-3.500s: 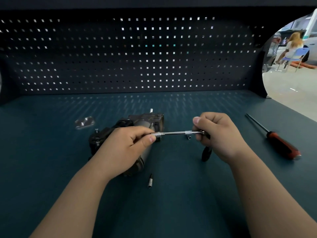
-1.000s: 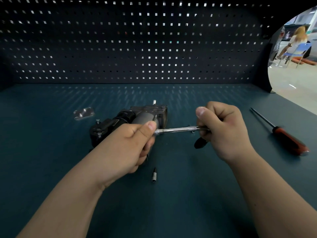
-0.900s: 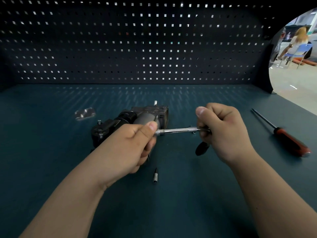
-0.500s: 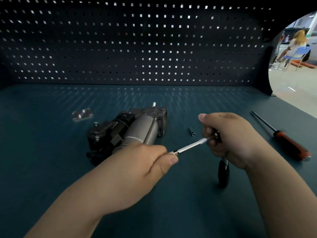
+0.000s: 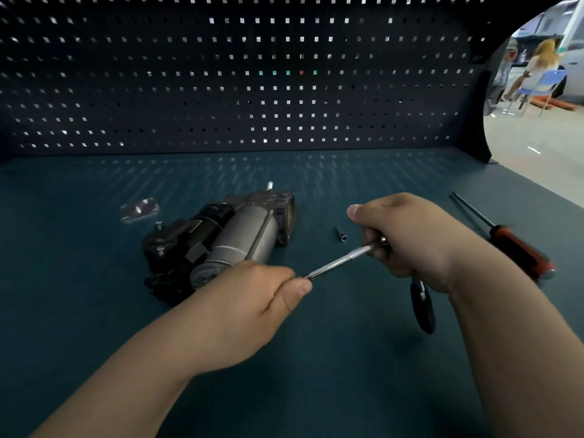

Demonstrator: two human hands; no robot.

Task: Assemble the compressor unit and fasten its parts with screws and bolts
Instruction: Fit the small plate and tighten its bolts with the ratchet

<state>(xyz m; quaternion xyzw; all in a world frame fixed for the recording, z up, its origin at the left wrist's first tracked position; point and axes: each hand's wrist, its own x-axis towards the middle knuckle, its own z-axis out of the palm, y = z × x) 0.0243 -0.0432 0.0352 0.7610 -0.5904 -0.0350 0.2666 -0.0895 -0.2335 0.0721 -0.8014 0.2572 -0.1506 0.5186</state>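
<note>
Single head-worn wide-angle view, looking forward and down, close above the teal benchtop (image 5: pixel 94 327), pegboard (image 5: pixel 221 90) at twelve o'clock, open shop floor (image 5: pixel 534 143) at two o'clock, edges seemingly lens-bowed.

My bench (image 5: pixel 94 327) has a dark teal top, closed at the back by a perforated panel (image 5: pixel 221 90). The compressor unit (image 5: pixel 227 238) lies left of centre, slanting from near-left to far-right. A small metal plate (image 5: pixel 140 209) lies flat just beyond its left end. A short socket (image 5: pixel 341 233) lies apart on its right. A red-handled screwdriver (image 5: pixel 512 245) lies far right, tip pointing away from me
</note>
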